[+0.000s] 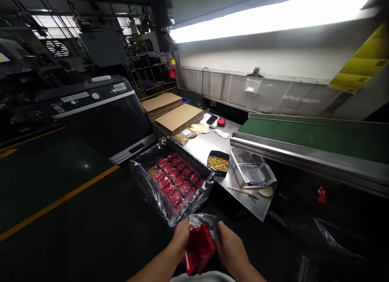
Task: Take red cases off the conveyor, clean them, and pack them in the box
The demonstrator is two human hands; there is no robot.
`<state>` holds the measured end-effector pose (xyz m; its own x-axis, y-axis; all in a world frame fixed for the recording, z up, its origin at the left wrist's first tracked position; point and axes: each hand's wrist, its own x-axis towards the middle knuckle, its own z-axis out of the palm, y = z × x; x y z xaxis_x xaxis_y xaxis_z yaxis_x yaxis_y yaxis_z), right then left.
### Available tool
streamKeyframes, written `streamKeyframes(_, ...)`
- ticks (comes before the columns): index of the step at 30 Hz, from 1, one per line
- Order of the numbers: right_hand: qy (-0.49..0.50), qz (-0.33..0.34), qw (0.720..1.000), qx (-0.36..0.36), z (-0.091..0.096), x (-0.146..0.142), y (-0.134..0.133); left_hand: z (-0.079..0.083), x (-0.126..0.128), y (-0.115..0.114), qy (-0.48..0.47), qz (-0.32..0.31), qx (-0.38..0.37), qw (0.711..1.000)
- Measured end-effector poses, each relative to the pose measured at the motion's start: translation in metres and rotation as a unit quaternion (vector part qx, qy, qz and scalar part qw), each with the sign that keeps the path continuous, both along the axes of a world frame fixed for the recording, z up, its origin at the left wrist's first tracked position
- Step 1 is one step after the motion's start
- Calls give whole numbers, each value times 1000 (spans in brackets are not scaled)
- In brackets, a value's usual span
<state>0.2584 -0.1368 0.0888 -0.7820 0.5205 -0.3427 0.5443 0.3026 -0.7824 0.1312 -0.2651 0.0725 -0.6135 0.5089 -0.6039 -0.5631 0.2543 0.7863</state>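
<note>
A red plastic casing (199,247), hollow on the side facing me, is at the bottom centre of the head view. My left hand (180,235) is closed on its left edge, thumb on top. A clear plastic bag (204,219) stretches behind the casing between both hands. My right hand (230,244) is to the right with curled fingers at the bag's edge; motion blurs it and its fingertips are partly hidden. Just beyond the hands is a crate (146,184) lined with clear film, holding rows of red pieces (178,178).
On the metal table (209,142) are a blue bin of brass-coloured small parts (218,163), a clear-lidded box (251,168), a thin tool (240,190) and a phone (212,119). Cardboard stacks (179,118) stand behind the crate. A green conveyor (304,134) runs along the right.
</note>
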Motion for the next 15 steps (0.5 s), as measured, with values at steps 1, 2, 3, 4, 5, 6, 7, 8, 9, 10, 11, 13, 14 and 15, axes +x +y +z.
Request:
streamKeyframes(1,0,-1,1000,-25,-7,-4,-7,-5,-2,-9,-18,32,7,999)
streamKeyframes(2,0,-3,998,-56,-11,-9,-13,-8,-3,-19,-34,55,12,998)
streamKeyframes(3,-2,-2,996,-92,-13,-14,-17,-9,-3,-27,-49,68,15,996)
streamKeyframes(4,-3,3,991,-131,-12,-21,-19,-10,-2,-35,-60,74,16,995)
streamKeyframes(5,-5,12,985,-169,-9,-26,-19,-9,-2,-43,-69,74,16,995)
streamKeyframes(6,-3,29,978,-208,-2,-31,-19,-8,-1,-49,-74,70,15,995)
streamKeyframes(7,2,54,968,-244,6,-34,-17,-7,0,-55,-76,64,14,995)
streamKeyframes(8,9,86,958,-274,16,-36,-14,-6,1,-59,-77,58,13,995)
streamKeyframes(9,17,121,948,-293,26,-35,-10,-6,2,-62,-76,53,12,996)
streamKeyframes(10,23,153,941,-302,35,-33,-6,-6,3,-65,-74,48,10,996)
streamKeyframes(11,28,182,937,-296,43,-30,-1,-7,4,-66,-72,44,7,996)
streamKeyframes(13,28,216,945,-244,50,-21,8,-11,8,-65,-64,39,0,997)
streamKeyframes(14,22,224,951,-214,49,-17,12,-14,11,-63,-60,38,-3,997)
streamKeyframes(15,12,232,954,-190,44,-12,14,-18,14,-60,-54,39,-8,998)
